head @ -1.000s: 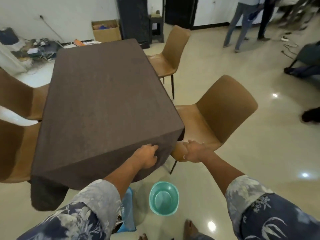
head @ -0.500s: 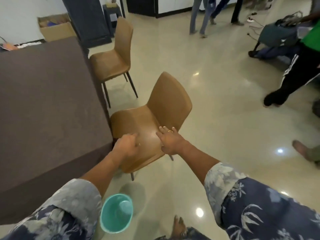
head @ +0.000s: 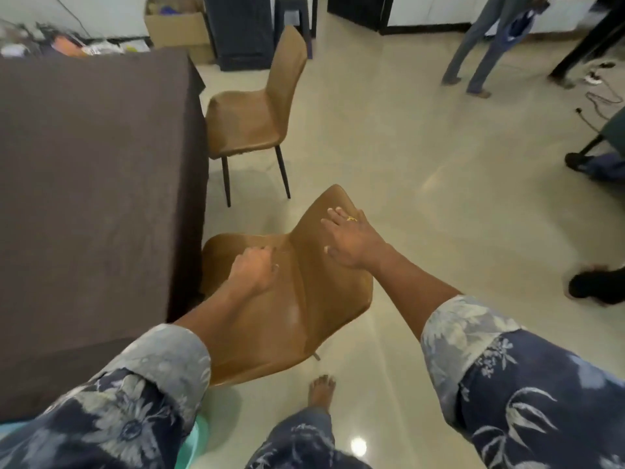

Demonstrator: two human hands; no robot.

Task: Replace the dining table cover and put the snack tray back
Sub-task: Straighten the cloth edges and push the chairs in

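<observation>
**Brown cloth cover (head: 94, 184), fitted on bench**

Teal basin (head: 191, 443) at the near edge, mostly behind a floral sleeve (head: 135, 401). Left hand (head: 253, 269), fingers curled, on the near tan chair's (head: 277, 326) seat; whether it grips anything is unclear. Right hand (head: 351, 236), fingers spread flat on that chair's backrest. Cover is dark brown and plain, smooth on top and draped down the sides, hiding the bench, left of both chairs. Second tan chair (head: 250, 120) beyond.
</observation>
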